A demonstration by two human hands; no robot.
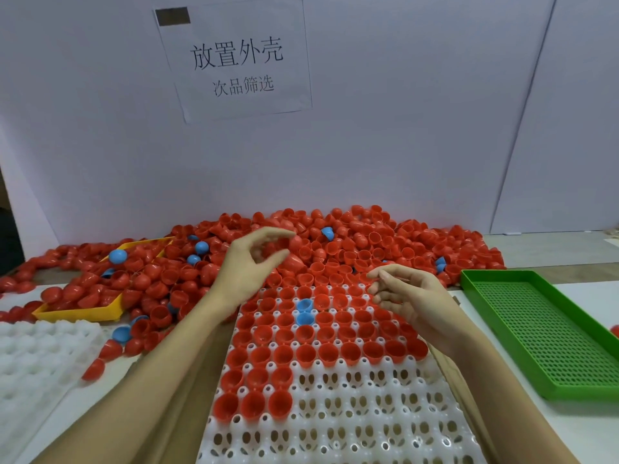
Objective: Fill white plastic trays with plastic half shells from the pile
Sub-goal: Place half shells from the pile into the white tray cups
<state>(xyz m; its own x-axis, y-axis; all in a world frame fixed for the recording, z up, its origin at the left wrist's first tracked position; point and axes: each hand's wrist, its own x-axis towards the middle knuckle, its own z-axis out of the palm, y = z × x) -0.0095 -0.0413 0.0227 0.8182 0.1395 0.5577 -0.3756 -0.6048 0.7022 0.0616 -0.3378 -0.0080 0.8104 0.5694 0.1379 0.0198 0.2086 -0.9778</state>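
Head view: white tray (351, 426) centre front on worktop (582, 426), far rows filled w/ red half shells (306, 353) plus two blue shells (304, 311), near rows bare. Big red pile (351, 239) behind it, along the wall. Left hand (249, 266) raised over pile edge, thumb and fingers curled; blurred, can't tell if it holds a shell. Right hand (407, 296) over tray's far right, fingers loosely curled, holding nothing visible. Green tray (469, 279) at right, yellow tray (77, 313) at left, half buried.
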